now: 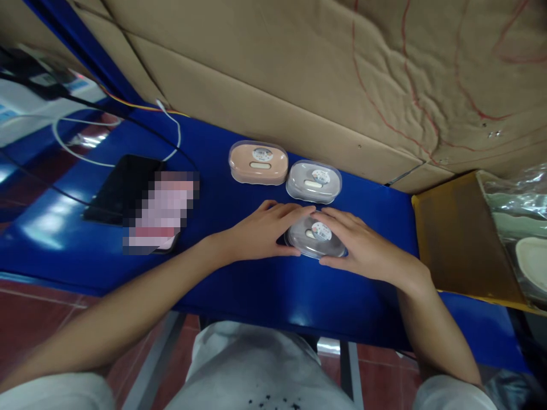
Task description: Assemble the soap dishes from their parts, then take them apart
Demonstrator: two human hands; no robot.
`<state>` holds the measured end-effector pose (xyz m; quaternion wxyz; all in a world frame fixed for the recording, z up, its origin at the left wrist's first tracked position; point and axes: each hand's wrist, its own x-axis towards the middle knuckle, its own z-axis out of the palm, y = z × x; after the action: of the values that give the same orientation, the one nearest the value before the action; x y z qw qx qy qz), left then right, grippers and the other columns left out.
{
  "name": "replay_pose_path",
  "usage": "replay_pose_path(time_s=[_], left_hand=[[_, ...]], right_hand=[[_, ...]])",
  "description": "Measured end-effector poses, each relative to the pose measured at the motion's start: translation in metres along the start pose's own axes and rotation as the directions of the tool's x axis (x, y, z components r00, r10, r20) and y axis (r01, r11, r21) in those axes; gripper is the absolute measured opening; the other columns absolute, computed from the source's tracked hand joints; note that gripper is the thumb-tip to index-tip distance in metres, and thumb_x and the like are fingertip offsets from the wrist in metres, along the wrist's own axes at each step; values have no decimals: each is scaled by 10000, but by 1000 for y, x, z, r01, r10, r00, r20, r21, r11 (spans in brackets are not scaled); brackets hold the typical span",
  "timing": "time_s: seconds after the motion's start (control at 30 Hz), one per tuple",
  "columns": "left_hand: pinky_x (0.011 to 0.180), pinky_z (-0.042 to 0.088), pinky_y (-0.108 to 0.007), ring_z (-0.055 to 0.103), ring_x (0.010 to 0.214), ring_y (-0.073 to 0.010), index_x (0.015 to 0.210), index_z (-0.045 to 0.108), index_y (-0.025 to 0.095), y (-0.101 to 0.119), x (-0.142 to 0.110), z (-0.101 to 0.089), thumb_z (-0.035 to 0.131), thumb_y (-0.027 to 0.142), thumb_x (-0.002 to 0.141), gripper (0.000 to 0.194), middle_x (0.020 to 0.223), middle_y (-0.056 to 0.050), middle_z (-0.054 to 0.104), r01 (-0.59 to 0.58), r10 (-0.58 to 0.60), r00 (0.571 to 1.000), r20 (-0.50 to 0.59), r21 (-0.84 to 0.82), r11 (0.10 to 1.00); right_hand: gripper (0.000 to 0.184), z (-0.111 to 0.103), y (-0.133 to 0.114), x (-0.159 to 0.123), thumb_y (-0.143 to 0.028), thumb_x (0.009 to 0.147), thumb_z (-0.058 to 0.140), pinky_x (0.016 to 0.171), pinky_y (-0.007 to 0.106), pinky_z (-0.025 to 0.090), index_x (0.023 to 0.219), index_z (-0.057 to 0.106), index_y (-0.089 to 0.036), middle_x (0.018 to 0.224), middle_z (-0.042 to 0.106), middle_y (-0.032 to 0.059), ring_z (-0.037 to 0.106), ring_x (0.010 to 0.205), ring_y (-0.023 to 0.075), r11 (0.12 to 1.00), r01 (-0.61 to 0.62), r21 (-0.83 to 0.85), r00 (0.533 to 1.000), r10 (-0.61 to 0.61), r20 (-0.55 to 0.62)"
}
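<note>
A small oval case with a clear lid and a round sticker (315, 234) lies on the blue table (265, 290). My left hand (260, 230) cups its left end and my right hand (361, 245) wraps its right end, fingers curled round the rim from both sides. Just behind it sit two more cases side by side: a pink one (258, 162) and a grey-white one (313, 181), neither touched.
A black phone (117, 191) with white and black cables lies at the left, next to a blurred pink patch. A cardboard wall (299, 74) rises behind the table. An open yellow-brown box (461, 239) with plastic-bagged items stands at the right.
</note>
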<state>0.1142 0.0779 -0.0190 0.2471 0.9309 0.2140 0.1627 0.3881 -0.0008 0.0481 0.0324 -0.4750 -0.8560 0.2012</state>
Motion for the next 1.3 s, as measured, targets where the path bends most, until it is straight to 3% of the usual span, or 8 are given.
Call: replay_pose_path(time_s=[0.4, 0.57, 0.77, 0.9, 1.0, 1.1, 1.2, 1.3], left_hand=[[1216, 356, -525, 548, 1471, -340, 1695, 286, 281, 0, -1, -3, 794, 516, 959, 925, 1605, -167, 554, 4, -4, 1000, 20, 19, 1000], [1222, 378, -527, 541, 1474, -339, 1674, 359, 276, 2, -2, -11, 733, 561, 995, 827, 1622, -151, 544, 14, -14, 1000, -3, 58, 998], [1280, 333, -575, 410, 1578, -372, 1629, 440, 212, -4, -2, -37, 575, 437, 1092, 598, 1687, -183, 452, 217, -160, 966, -205, 298, 929], [1280, 305, -626, 306, 1629, -425, 1654, 390, 157, -18, -4, -47, 578, 388, 1081, 646, 1758, -219, 322, 377, -292, 920, -261, 391, 840], [1295, 236, -663, 301, 1634, -416, 1657, 387, 175, -27, -6, -48, 569, 365, 1077, 637, 1747, -209, 352, 410, -317, 907, -278, 407, 816], [1268, 229, -711, 419, 1559, -419, 1613, 459, 217, -28, -8, -48, 557, 370, 1072, 570, 1665, -193, 483, 410, -309, 904, -295, 399, 820], [1253, 267, -685, 554, 1414, -405, 1493, 597, 235, -25, -9, -52, 595, 427, 1045, 488, 1474, -175, 628, 396, -280, 907, -314, 415, 819], [1254, 291, -655, 596, 1337, -394, 1376, 696, 262, -22, -10, -57, 711, 485, 964, 468, 1381, -152, 650, 389, -284, 912, -297, 399, 831]], right_hand=[[873, 6, -4, 4, -432, 941, 773, 1207, 621, 471, 1689, 348, -285, 1718, 425, 176, 469, 1543, 400, 999, -38, -29, 999, 38, -11], [885, 0, 5, -5, -403, 936, 768, 1206, 608, 476, 1695, 315, -371, 1722, 438, 106, 476, 1548, 381, 999, -46, 6, 999, 46, 0], [821, -20, 49, -28, -375, 864, 787, 1147, 638, 520, 1603, 432, -413, 1618, 567, 59, 584, 1452, 393, 989, -143, 33, 989, 144, -20], [820, -24, 93, -35, -421, 826, 799, 1116, 670, 539, 1577, 471, -377, 1563, 612, 111, 632, 1373, 452, 979, -199, 40, 974, 202, -101], [822, -22, 113, -36, -483, 820, 788, 1095, 772, 496, 1580, 505, -344, 1576, 587, 173, 570, 1408, 545, 952, -295, -75, 940, 275, -201], [801, -20, 103, -26, -541, 898, 719, 1119, 785, 451, 1619, 471, -298, 1650, 497, 212, 489, 1485, 548, 928, -334, -164, 915, 277, -293], [706, -18, 73, -7, -515, 1021, 600, 1194, 705, 414, 1646, 423, -237, 1709, 412, 226, 442, 1551, 462, 945, -251, -207, 927, 173, -334], [632, -11, 47, 13, -447, 1069, 556, 1239, 653, 385, 1645, 417, -227, 1725, 391, 212, 396, 1594, 405, 962, -149, -227, 940, 67, -334]])
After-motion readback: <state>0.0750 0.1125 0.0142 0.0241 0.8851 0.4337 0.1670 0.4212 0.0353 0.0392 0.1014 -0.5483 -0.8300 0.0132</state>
